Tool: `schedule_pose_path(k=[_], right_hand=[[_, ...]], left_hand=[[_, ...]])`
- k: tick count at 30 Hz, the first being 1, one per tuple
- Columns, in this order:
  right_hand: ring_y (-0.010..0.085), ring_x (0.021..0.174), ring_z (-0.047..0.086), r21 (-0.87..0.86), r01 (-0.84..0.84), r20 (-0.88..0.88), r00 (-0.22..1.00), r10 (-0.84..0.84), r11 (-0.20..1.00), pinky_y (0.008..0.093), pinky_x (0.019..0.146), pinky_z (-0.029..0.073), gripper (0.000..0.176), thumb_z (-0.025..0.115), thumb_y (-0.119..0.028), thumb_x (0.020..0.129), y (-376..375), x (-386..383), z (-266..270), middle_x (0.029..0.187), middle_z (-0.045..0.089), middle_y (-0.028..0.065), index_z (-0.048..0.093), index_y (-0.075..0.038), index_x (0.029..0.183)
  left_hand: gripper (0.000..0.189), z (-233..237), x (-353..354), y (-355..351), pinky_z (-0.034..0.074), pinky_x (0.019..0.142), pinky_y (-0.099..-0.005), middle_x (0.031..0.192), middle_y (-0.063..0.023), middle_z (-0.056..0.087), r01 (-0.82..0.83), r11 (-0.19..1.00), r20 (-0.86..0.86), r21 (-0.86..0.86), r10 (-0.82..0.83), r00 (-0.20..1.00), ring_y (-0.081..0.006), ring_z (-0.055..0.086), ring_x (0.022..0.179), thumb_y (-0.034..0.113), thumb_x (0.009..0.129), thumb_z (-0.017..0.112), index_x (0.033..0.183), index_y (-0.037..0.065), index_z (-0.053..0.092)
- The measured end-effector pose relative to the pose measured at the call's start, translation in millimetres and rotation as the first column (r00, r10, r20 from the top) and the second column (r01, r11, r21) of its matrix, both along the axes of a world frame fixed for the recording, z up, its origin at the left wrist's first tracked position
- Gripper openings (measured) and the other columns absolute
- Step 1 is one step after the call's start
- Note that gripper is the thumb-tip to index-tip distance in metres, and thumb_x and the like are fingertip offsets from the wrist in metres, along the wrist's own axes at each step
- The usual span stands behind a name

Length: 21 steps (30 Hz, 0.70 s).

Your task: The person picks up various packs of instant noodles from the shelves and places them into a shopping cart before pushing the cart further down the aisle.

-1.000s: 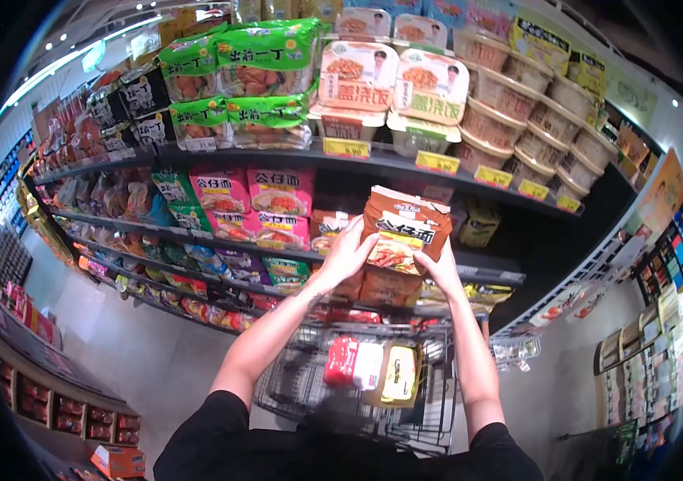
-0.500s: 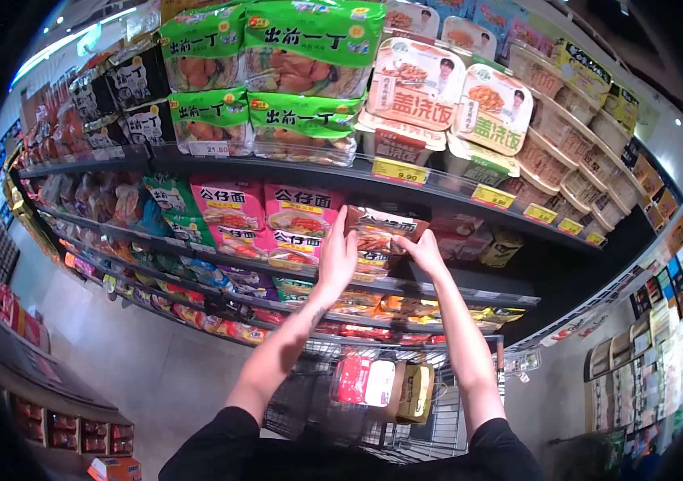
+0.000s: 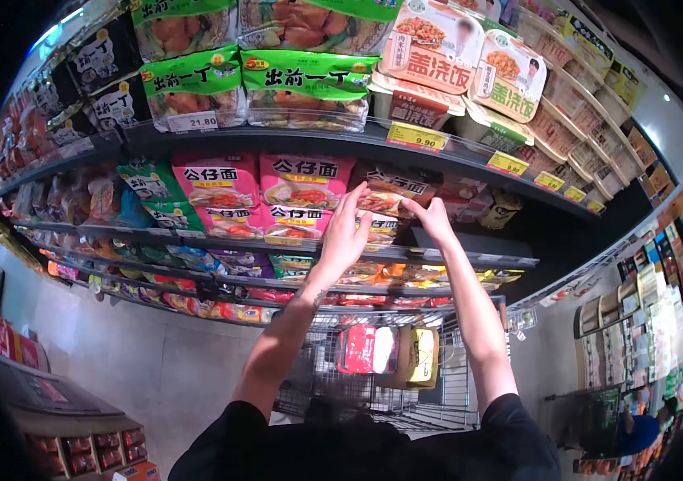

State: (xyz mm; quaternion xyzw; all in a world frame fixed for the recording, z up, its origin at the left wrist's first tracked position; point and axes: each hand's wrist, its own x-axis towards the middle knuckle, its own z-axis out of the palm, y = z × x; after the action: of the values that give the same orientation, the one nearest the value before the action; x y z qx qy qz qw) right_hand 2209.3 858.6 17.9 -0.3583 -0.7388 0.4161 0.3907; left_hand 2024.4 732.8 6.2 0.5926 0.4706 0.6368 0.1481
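Observation:
Both hands reach to a brown noodle pack on the second shelf. My left hand lies along the pack's left edge, its fingers close together and pointing up. At the pack's right side my right hand has its fingers closed on the edge, thumb towards the pack. Beneath the brown pack is another pack with a noodle picture. Pink noodle packs stand just left of my left hand.
Overhead, the upper shelf edge carries green noodle packs and boxed meals. Below my arms a shopping cart holds a red-and-white package and a brown-and-yellow box. Someone in blue is at the lower right.
The view has shifted closer to the shelves. Both hands sit slightly higher in view and remain at the brown pack, which leans back further into the shelf.

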Motion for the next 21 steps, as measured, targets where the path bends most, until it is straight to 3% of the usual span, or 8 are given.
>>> schedule_pose_path(k=[3, 6, 7, 10, 14, 16, 18, 21], right_hand=[[0.0072, 0.072, 0.057, 0.019, 0.028, 0.098, 0.995, -0.03, 0.999, 0.0273, 0.068, 0.046, 0.037, 0.07, -0.032, 0.083, 8.0, 3.6, -1.1, 0.076, 0.068, 0.0049, 0.069, 0.004, 0.085], [0.0063, 0.07, 0.052, -0.208, 0.092, 0.368, 0.93, -0.009, 0.974, 0.0255, 0.065, 0.042, 0.038, 0.072, -0.035, 0.08, 34.3, 17.7, -2.6, 0.08, 0.066, 0.001, 0.069, 0.002, 0.089], [0.0073, 0.072, 0.055, -0.203, 0.062, 0.233, 0.972, -0.014, 0.977, 0.0258, 0.066, 0.043, 0.041, 0.071, -0.035, 0.08, 35.0, 8.3, -9.6, 0.082, 0.067, 0.003, 0.069, 0.004, 0.09], [0.0084, 0.076, 0.057, -0.207, 0.016, 0.095, 0.996, 0.004, 0.978, 0.0262, 0.069, 0.044, 0.041, 0.07, -0.034, 0.079, 29.6, 4.3, -13.4, 0.085, 0.067, 0.0049, 0.069, 0.004, 0.092], [0.0102, 0.079, 0.059, -0.299, 0.069, 0.182, 0.983, -0.014, 0.952, 0.0256, 0.071, 0.045, 0.042, 0.072, -0.034, 0.078, 36.8, 12.0, -6.7, 0.087, 0.068, 0.0065, 0.069, 0.005, 0.095], [0.0103, 0.079, 0.06, -0.341, 0.027, 0.114, 0.993, 0.013, 0.94, 0.0259, 0.072, 0.046, 0.041, 0.073, -0.032, 0.078, 31.9, 14.0, -9.4, 0.086, 0.068, 0.0068, 0.068, 0.006, 0.094], [0.0103, 0.08, 0.059, -0.256, -0.092, -0.074, 0.994, 0.075, 0.962, 0.0267, 0.074, 0.046, 0.039, 0.072, -0.03, 0.079, 21.7, 14.2, -12.8, 0.087, 0.068, 0.0072, 0.067, 0.006, 0.094], [0.0099, 0.075, 0.055, -0.147, -0.135, -0.04, 0.991, 0.13, 0.98, 0.0276, 0.071, 0.043, 0.028, 0.07, -0.03, 0.081, 14.8, 8.6, -17.3, 0.078, 0.063, 0.0026, 0.063, -0.002, 0.081]], left_hand=[[0.037, 4.2, 0.1, -10.6, 0.049, 0.085, -0.0296, 0.114, -0.0122, 0.059, -0.009, 1.0, 0.125, -0.023, 0.012, 0.992, -0.0206, 0.06, 0.104, 0.003, 0.091, 0.052, 0.128, 0.003, 0.048], [0.029, -5.3, -11.8, -14.2, 0.049, 0.08, -0.0244, 0.108, -0.0085, 0.062, -0.026, 0.999, 0.178, -0.019, 0.029, 0.984, -0.0138, 0.061, 0.099, 0.003, 0.093, 0.051, 0.122, 0.002, 0.053], [0.03, -5.1, -15.9, -16.4, 0.05, 0.081, -0.0248, 0.108, -0.0087, 0.062, -0.019, 0.999, 0.177, -0.027, 0.024, 0.984, -0.0141, 0.061, 0.1, 0.002, 0.093, 0.051, 0.123, 0.001, 0.052], [0.033, -9.3, -26.3, -14.1, 0.049, 0.084, -0.0254, 0.112, -0.0098, 0.06, 0.013, 0.998, 0.167, -0.061, -0.003, 0.986, -0.0148, 0.059, 0.103, 0.001, 0.092, 0.05, 0.126, 0.0, 0.048], [0.037, -13.7, -36.0, -2.8, 0.047, 0.088, -0.0265, 0.117, -0.0101, 0.058, 0.015, 0.996, 0.11, -0.089, -0.005, 0.994, -0.0153, 0.057, 0.107, 0.001, 0.092, 0.052, 0.128, 0.0, 0.046], [0.038, -14.2, -39.4, -2.1, 0.047, 0.089, -0.0265, 0.119, -0.0099, 0.058, 0.016, 0.994, 0.079, -0.108, -0.007, 0.997, -0.0151, 0.057, 0.109, 0.002, 0.092, 0.053, 0.129, 0.001, 0.046], [0.039, -12.9, -38.5, -3.4, 0.048, 0.089, -0.0268, 0.119, -0.0098, 0.057, 0.002, 0.993, 0.08, -0.122, 0.008, 0.997, -0.0153, 0.057, 0.109, 0.002, 0.092, 0.053, 0.13, 0.003, 0.046], [0.039, -15.6, -26.7, -0.5, 0.05, 0.087, -0.029, 0.118, -0.0131, 0.057, -0.047, 0.995, 0.083, -0.092, 0.055, 0.995, -0.0191, 0.059, 0.106, 0.004, 0.091, 0.054, 0.129, 0.003, 0.047]])
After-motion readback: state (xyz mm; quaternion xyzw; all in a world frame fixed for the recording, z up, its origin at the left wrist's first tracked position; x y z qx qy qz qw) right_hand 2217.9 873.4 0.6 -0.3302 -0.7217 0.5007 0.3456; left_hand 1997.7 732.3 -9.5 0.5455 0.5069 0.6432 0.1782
